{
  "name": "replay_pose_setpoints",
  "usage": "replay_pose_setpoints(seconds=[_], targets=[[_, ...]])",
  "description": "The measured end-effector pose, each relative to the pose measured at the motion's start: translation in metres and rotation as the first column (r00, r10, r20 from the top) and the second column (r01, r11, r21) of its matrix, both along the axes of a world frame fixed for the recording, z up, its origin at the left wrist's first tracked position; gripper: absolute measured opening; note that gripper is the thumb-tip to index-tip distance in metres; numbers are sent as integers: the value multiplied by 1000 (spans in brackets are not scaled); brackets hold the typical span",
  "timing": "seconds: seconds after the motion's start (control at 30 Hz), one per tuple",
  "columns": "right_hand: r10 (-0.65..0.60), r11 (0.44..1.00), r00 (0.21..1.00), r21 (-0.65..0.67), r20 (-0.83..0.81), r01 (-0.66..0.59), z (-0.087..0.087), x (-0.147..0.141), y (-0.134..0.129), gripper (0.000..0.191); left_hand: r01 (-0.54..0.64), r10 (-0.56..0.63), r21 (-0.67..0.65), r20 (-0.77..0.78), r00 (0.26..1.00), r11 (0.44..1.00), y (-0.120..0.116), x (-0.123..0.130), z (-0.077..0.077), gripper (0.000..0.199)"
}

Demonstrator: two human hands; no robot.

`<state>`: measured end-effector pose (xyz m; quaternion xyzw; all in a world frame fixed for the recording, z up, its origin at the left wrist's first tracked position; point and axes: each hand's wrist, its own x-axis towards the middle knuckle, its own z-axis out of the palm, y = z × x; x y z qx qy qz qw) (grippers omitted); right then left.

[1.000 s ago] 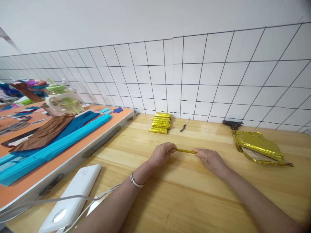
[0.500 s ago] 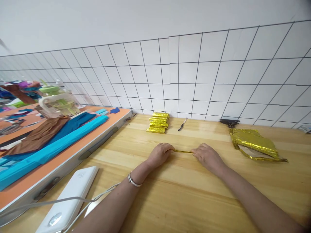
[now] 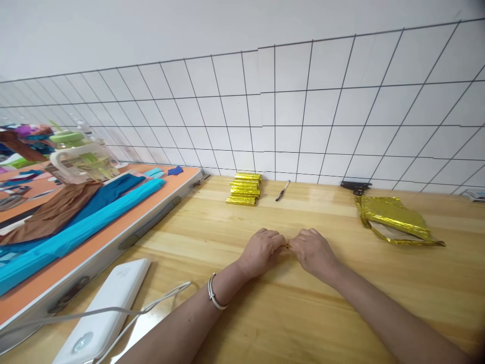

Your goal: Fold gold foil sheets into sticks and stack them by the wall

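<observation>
My left hand [image 3: 263, 253] and my right hand [image 3: 313, 255] come together low over the wooden table, fingers closed in pinches. Both grip a thin gold foil strip [image 3: 288, 246]. Only a short bit of it shows between the fingertips; the rest is hidden by my hands. Behind them, several narrow gold foil pieces [image 3: 244, 190] lie in a neat row near the wall. A larger folded gold foil packet [image 3: 396, 217], open along its near side, rests at the right.
A pen [image 3: 283, 190] lies beside the gold row, and a black clip [image 3: 356, 187] stands by the packet. On the left are an orange board [image 3: 190, 176] with cloth, a pitcher [image 3: 81, 159], a white power bank [image 3: 108, 308] and a loose cable [image 3: 166, 294].
My hands have moved closer together, my left hand shifting right. The stretch of gold foil strip showing between them has become much shorter. The view has shifted slightly.
</observation>
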<state>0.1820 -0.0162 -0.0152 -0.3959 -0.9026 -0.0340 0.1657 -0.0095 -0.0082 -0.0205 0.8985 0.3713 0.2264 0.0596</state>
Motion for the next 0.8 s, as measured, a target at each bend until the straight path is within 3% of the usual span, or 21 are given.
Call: replay_pose_setpoints(seconds=[0.43, 0.8], targets=[[-34, 974, 999, -223, 12, 36, 4, 11, 11, 27, -21, 20, -81, -16, 1000, 996, 12, -13, -2, 14], [-67, 950, 998, -307, 2, 65, 1, 15, 16, 25, -37, 33, -103, -41, 999, 994, 16, -16, -2, 14]])
